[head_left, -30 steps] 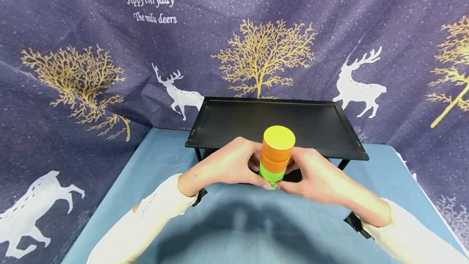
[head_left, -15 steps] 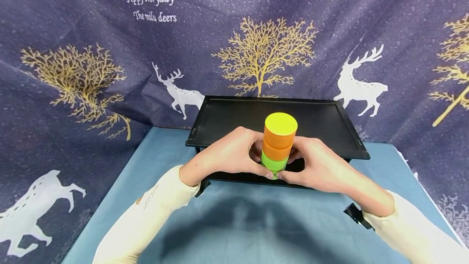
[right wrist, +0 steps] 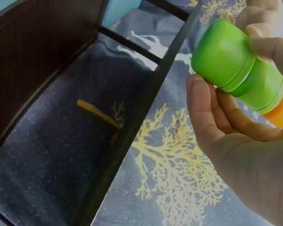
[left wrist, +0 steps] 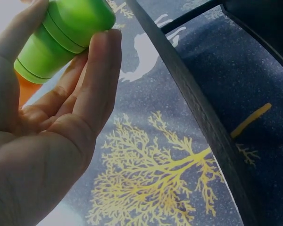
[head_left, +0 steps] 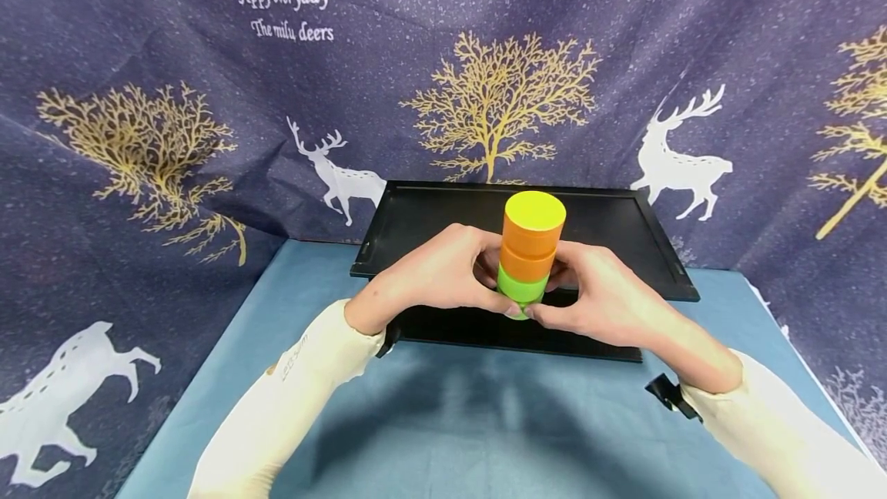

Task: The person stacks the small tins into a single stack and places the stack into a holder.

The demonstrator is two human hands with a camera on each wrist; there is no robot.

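Upright in front of me is a stack of coloured plastic cups (head_left: 530, 252), yellow on top, orange in the middle and green below. My left hand (head_left: 443, 272) grips its left side, the thumb at the green lower end. From the right, my right hand (head_left: 603, 291) holds it the same way, both thumb tips nearly meeting. The left wrist view shows the rounded green end (left wrist: 68, 35) between thumb and fingers. Fingers also wrap the green part (right wrist: 226, 56) in the right wrist view. The stack's far side is hidden in the head view.
Behind the hands stands a black two-tier rack, its upper shelf (head_left: 443, 222) overlapped by the stack and its lower shelf (head_left: 478, 329) partly under the hands. A blue cloth (head_left: 485, 422) covers the table. A patterned dark curtain (head_left: 388, 83) hangs behind.
Both hands have carried the stack upward and forward, away from me, in the head view. More of the rack's lower shelf now shows beneath them. The grip looks the same.
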